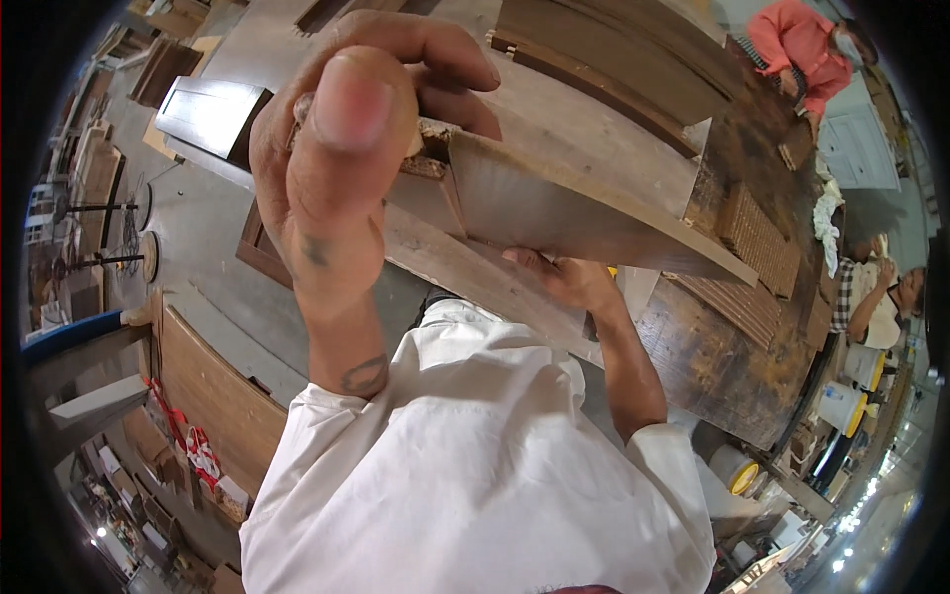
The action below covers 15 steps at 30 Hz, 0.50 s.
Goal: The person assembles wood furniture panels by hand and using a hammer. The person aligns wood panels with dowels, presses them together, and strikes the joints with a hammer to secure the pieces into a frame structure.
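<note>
A brown wooden panel (584, 203) stands on edge in front of me, slanting from upper left to lower right. Close up, my left hand (336, 148) is closed around its left end, where the raw core shows rough and chipped. The thumb points upward and the fingers curl over to the far side; a small bit of something beside the thumb is too unclear to name. My right hand (579, 282) grips the panel's lower near side, thumb stretched along it, the other fingers mostly hidden. Beneath lies a long pale board (465, 267).
Dark panels (614, 69) lie beyond. On the stained worktable (732, 366) at right are ridged brown strips (757, 238). A person in a coral top (792, 49) is at the far right, another in a checked garment (871, 297) below. White buckets (836, 406) stand at right.
</note>
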Each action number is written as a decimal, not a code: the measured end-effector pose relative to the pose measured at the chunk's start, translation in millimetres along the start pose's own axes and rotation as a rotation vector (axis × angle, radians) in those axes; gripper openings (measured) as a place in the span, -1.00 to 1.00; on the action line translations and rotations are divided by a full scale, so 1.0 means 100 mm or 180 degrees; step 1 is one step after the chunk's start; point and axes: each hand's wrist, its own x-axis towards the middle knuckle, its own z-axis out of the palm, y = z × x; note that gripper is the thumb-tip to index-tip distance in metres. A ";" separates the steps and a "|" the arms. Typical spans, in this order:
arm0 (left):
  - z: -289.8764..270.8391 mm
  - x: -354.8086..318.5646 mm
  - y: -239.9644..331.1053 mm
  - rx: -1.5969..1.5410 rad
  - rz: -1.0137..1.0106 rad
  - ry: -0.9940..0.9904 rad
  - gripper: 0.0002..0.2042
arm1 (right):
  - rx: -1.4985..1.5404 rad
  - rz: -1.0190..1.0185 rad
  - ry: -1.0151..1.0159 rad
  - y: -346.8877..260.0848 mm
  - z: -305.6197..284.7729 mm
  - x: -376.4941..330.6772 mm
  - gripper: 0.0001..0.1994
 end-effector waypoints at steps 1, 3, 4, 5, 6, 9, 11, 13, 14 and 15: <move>0.00 0.01 0.02 -0.0092 -0.0048 -0.0088 -0.24 | -0.0117 0.0004 -0.0063 -0.01 -0.01 0.01 -0.76; 0.01 0.00 0.00 -0.0187 0.0090 -0.0108 -0.22 | -0.0196 -0.0039 -0.0080 -0.03 -0.02 0.02 -0.73; 0.00 0.00 -0.03 -0.0228 0.0155 -0.0110 -0.22 | -0.0159 -0.0089 -0.0035 -0.04 -0.01 0.02 -0.72; 0.00 0.00 -0.05 -0.0258 0.0216 -0.0095 -0.22 | -0.0121 -0.0138 0.0012 -0.05 -0.01 0.02 -0.70; -0.01 -0.01 -0.07 -0.0269 0.0278 -0.0057 -0.22 | -0.0157 -0.0182 -0.0022 -0.06 -0.01 0.01 -0.69; -0.03 -0.04 -0.13 -0.0332 0.0436 0.0045 -0.21 | -0.0207 -0.0152 -0.0159 -0.12 -0.03 0.01 -0.65; -0.02 -0.05 -0.16 -0.0361 0.0503 0.0084 -0.21 | -0.0157 0.0040 -0.0122 -0.20 -0.04 0.01 -0.69; -0.02 -0.04 -0.18 -0.0402 0.0556 0.0099 -0.21 | -0.0085 0.0103 0.0218 -0.18 0.06 0.00 -0.73; -0.01 -0.04 -0.19 -0.0422 0.0572 0.0092 -0.21 | -0.0073 0.0083 0.0328 -0.17 0.09 -0.01 -0.72; -0.01 -0.03 -0.19 -0.0436 0.0583 0.0087 -0.21 | -0.0063 0.0061 0.0443 -0.17 0.11 -0.02 -0.70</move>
